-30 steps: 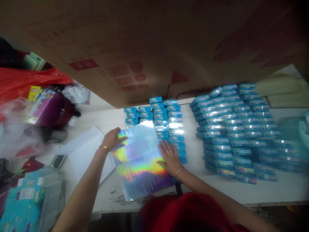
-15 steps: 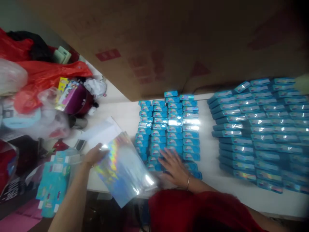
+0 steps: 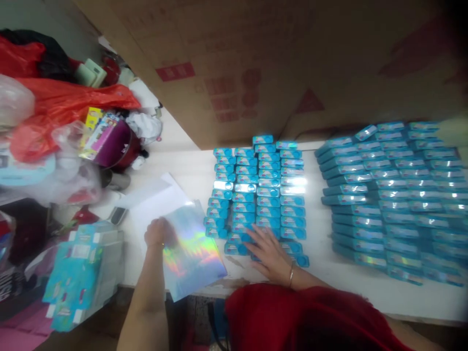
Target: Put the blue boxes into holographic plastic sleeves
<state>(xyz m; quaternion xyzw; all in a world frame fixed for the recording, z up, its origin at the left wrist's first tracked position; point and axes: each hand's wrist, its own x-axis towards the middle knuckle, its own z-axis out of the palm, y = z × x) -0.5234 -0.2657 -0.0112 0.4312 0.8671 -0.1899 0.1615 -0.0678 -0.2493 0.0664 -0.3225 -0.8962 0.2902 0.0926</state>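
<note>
Our left hand (image 3: 156,233) is curled, pinching the left edge of a shiny sheet (image 3: 193,251), which lies just to its right, partly over white papers (image 3: 146,204) beyond the hand. Our right hand (image 3: 268,254) is spread flat over the near end of the blue boxes (image 3: 268,201). Well to its right on the surface (image 3: 318,280), we see a bigger stack (image 3: 398,195); beyond both hands stands a carton (image 3: 223,63).

We are holding our left forearm (image 3: 146,292) out ahead, our left hand (image 3: 156,232) bunched, its fingers curled in. We are angling our right forearm (image 3: 309,278) inward, our right hand (image 3: 269,253) palm down, its fingers spread and pointing forward-left.
</note>
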